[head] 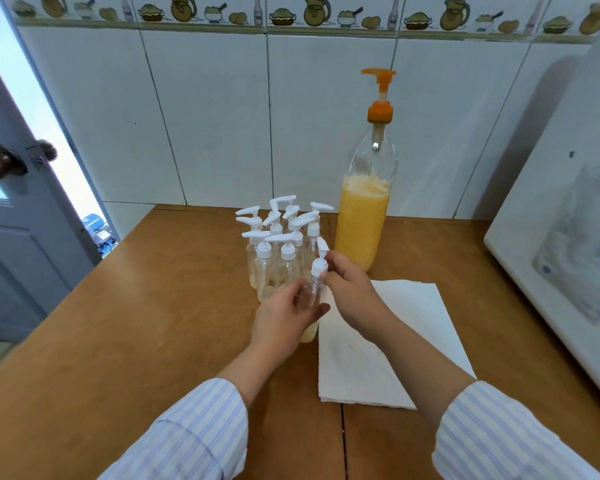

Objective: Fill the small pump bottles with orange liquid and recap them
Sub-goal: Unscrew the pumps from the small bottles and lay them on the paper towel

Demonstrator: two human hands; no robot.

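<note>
Striped sleeves (pixel 201 434) come in from the bottom edge, blue lines on white, both forearms reaching forward over a brown wooden counter (pixel 125 341) with a dark seam running down its near part; a white paper towel (pixel 388 344) lies flat on the counter under the right forearm; the left hand (pixel 284 317) is wrapped round the body of a small clear pump bottle (pixel 313 296), held upright just above the counter at the towel's left edge, with a little pale orange liquid showing below the palm; the right hand (pixel 350 289) pinches the bottle's white pump cap (pixel 320 263) between thumb and fingers, nozzle pointing up and away; just behind stands a tight cluster of small pump bottles (pixel 278 251), all capped in white, nozzles facing every way, some with a shallow yellowish layer at the bottom; to their right, nearly touching the group, a tall clear bottle (pixel 364 216) with an orange pump (pixel 380 95) is about half full of orange liquid, foamy on top; a white appliance (pixel 561 237) crowds the counter's right side; white tiles (pixel 215 116) with a border of jugs and bowls back the counter; a grey-blue door (pixel 11 209) with a brass knob (pixel 0 162) stands ajar at left.
</note>
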